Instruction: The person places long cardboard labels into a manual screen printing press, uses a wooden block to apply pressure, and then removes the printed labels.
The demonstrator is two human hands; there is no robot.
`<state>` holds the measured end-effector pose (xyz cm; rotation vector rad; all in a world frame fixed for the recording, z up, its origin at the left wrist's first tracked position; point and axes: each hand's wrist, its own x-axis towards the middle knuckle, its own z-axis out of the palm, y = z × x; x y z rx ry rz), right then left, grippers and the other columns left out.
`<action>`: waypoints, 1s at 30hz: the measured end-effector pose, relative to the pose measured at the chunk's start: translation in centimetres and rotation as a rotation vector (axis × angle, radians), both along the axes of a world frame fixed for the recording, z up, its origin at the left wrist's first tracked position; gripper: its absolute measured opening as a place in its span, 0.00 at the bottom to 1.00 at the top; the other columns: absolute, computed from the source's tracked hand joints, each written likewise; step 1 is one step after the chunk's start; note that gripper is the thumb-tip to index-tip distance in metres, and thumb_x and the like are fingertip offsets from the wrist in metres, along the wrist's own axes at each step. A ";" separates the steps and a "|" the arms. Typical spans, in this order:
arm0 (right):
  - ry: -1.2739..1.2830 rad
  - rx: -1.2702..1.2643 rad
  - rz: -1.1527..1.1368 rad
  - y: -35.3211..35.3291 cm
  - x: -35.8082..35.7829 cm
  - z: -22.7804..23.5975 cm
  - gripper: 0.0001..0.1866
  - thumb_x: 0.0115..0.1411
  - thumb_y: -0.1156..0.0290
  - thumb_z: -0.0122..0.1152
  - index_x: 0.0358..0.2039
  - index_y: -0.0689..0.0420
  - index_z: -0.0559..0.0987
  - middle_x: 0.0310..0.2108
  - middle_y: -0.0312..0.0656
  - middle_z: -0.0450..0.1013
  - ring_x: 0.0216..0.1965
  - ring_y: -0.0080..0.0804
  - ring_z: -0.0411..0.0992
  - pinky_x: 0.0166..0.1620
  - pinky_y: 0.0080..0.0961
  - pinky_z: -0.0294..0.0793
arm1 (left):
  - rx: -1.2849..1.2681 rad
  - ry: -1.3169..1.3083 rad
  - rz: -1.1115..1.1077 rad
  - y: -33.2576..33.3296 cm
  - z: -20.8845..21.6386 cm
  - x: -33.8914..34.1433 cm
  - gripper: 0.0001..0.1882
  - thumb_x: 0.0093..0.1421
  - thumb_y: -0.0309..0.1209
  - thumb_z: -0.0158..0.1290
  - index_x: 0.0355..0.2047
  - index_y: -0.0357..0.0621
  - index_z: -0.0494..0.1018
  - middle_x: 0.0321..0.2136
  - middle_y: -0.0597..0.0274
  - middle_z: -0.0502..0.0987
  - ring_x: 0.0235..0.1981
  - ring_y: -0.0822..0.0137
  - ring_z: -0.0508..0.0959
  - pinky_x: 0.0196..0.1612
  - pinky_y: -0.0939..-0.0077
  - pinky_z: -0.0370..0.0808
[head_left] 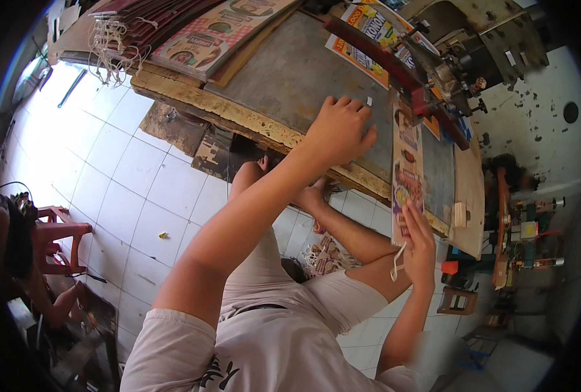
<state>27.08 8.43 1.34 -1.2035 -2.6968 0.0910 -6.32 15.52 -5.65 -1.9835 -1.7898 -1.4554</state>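
Note:
A long narrow printed strip (408,157) in pink and brown lies toward the right side of the grey-topped work table (271,62). From its near end hangs a loop of white cord (395,266). My right hand (418,251) holds that near end at the table's edge, fingers stretched along the strip; the thumb is hidden. Over the table to the strip's left is my left hand (340,129), back up, thumb apart, fingers bent downward. I see nothing in it, though its palm and fingertips are hidden. The strip's far end reaches a dark red metal bar (395,62) of a machine.
Printed sheets (205,36) and a dark red stack with white cords (117,36) lie at the table's far left. Colourful printed sheets (362,42) lie beneath the bar. A red stool (62,238) stands at left. Corded printed pieces (326,256) lie on the floor.

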 end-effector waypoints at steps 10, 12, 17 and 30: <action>-0.070 -0.079 0.063 -5.7 -3.0 4.2 0.41 0.58 0.91 0.57 0.74 0.55 0.76 0.76 0.44 0.70 0.75 0.52 0.69 0.76 0.48 0.69 | 0.056 -0.002 0.103 0.4 -0.7 0.1 0.10 0.63 0.35 0.59 0.34 0.41 0.82 0.34 0.56 0.82 0.44 0.53 0.81 0.54 0.53 0.74; -0.016 -0.100 0.039 -4.8 -3.9 3.9 0.43 0.57 0.91 0.55 0.74 0.54 0.76 0.76 0.45 0.70 0.75 0.53 0.69 0.77 0.47 0.67 | 0.054 -0.001 0.107 0.5 -0.9 0.0 0.10 0.62 0.35 0.60 0.33 0.41 0.82 0.33 0.56 0.82 0.43 0.53 0.81 0.54 0.53 0.75; 0.061 -0.104 -0.004 -0.4 -5.7 1.2 0.43 0.57 0.92 0.56 0.75 0.53 0.76 0.75 0.45 0.71 0.74 0.53 0.69 0.77 0.45 0.67 | 0.075 -0.007 0.105 0.6 -0.8 -0.1 0.10 0.62 0.36 0.60 0.32 0.41 0.82 0.33 0.55 0.82 0.43 0.53 0.82 0.54 0.53 0.75; 0.034 -0.124 -0.029 -0.9 -6.5 1.7 0.40 0.60 0.90 0.55 0.75 0.54 0.76 0.75 0.48 0.71 0.74 0.53 0.70 0.75 0.43 0.69 | 0.019 -0.037 0.086 0.3 -1.0 -0.1 0.11 0.63 0.36 0.60 0.33 0.40 0.82 0.34 0.54 0.83 0.45 0.53 0.82 0.55 0.53 0.74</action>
